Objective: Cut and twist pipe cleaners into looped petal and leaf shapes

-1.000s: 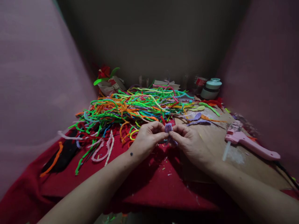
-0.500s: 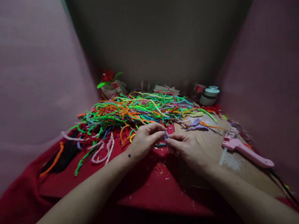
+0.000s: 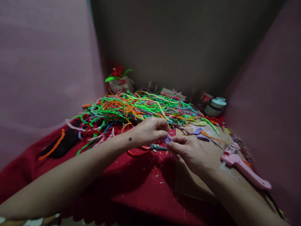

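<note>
At the middle of the head view, my left hand (image 3: 150, 130) and my right hand (image 3: 192, 150) meet fingertip to fingertip. Both are pinched closed on the purple pipe-cleaner piece (image 3: 168, 139), which sits between them just above the red cloth (image 3: 141, 185). Directly under my left fingers, at about 8 o'clock from the piece, lie the scissors (image 3: 150, 147) with orange handles, flat on the cloth. From 10 to 1 o'clock spreads the tangled pile of pipe cleaners (image 3: 134, 108), green, orange, yellow and blue. At 11 o'clock, behind the pile, a red flower (image 3: 117, 71) with green leaves stands on a pale packet. At 2 o'clock stands the only clear container, a pale jar (image 3: 215, 108). Its lid is on, so I cannot tell what is inside. At 4 o'clock the pink glue gun (image 3: 244, 168) lies on the brown cardboard (image 3: 188, 185), well apart from my right hand
</note>
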The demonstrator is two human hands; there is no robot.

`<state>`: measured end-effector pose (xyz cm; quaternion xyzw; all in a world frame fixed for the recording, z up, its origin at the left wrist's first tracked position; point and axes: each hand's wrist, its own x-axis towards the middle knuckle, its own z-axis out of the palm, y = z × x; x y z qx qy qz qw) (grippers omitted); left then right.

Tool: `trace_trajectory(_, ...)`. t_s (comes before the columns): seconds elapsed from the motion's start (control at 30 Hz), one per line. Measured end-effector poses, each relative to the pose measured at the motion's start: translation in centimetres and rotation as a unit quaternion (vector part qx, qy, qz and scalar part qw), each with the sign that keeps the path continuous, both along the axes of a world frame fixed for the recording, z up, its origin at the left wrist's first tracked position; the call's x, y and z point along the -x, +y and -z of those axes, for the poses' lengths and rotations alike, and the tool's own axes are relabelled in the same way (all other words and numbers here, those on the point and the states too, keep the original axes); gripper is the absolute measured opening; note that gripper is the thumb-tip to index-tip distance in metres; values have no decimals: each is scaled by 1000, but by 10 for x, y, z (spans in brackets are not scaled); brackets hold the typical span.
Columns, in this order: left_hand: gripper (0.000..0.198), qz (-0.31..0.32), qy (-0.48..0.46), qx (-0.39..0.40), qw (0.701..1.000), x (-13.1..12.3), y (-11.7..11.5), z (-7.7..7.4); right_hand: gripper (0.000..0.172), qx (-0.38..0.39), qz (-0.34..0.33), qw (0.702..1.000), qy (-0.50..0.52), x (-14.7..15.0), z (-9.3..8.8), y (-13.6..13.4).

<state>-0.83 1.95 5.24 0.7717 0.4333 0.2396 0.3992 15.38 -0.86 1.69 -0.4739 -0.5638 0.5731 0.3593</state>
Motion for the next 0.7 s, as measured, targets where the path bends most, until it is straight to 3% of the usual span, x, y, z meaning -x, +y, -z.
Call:
trace_trajectory(0.1,10,2,-58,87,995,-4,3,-1,19,6,-9,999,33,-7,6,4)
trace_trajectory(0.3,11,12,-62,10,998,-12,8,-1,26,17,-30,996,84,-19,15,10)
trace_trajectory(0.5,12,11,-15,-92,996,-18,12,14,23,111,-40,989,94,-21,19,13)
trace_trajectory(0.7,19,70,41,-145,986,-14,15,20,27,133,-53,986,84,-19,18,8)
